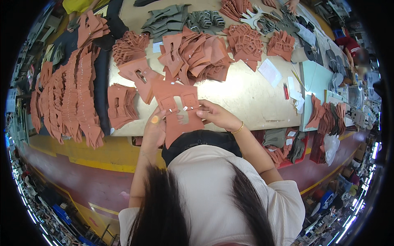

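Note:
I hold an orange-brown cut leather-like piece (177,128) in front of my waist, at the table's near edge. It has an opening in its middle and small white marks beside it. My left hand (154,128) grips its left side, thumb on top. On the right side, the thumb and fingers of my right hand (219,117) pinch the piece near the opening. Just beyond lies a large loose heap of similar orange-brown pieces (201,55). A stack of them (122,105) sits to the left of my left hand.
Rows of overlapping orange-brown pieces (67,98) cover a dark surface at left. Grey-green pieces (166,20) lie at the back. A paper sheet (270,72) and a red pen-like tool (286,91) are at right. Below the table's right part stands a red crate (304,155). Other people's hands (292,5) show at the far side.

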Motion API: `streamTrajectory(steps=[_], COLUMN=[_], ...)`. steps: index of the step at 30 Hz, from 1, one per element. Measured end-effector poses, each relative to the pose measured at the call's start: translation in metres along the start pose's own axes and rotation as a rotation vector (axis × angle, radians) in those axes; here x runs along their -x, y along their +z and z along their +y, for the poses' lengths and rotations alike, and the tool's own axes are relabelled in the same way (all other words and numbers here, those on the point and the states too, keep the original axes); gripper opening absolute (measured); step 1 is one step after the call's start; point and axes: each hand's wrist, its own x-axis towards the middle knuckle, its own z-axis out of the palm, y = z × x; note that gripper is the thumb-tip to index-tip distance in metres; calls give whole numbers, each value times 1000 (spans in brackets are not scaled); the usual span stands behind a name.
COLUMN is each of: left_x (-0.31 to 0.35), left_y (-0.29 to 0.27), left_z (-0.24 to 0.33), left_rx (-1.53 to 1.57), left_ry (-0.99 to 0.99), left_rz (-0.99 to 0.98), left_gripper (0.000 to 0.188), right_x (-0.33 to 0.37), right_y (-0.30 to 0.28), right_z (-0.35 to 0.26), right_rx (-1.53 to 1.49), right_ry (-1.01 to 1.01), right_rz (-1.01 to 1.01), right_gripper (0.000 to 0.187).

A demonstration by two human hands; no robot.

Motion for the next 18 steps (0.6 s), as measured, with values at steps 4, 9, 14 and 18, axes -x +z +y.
streamTrajectory(steps=[4,9,14,18], left_x=[-3,-53,-78,-81], left_y=[-34,-97,-141,-154], left_z=[-4,-57,-107,-107], left_rx=[79,367,164,266], left_ry=[91,77,-387,-335], left_rz=[95,307,574,550], left_gripper=[43,44,52,57], right_x=[-15,-40,-90,-140], right_y=[-8,-25,-34,-47], right_z=[12,0,-32,-63], right_rx=[166,400,969,1543], right_ry=[-25,-84,-432,-628], right_rz=[116,231,445,514], right_gripper=[41,36,27,22])
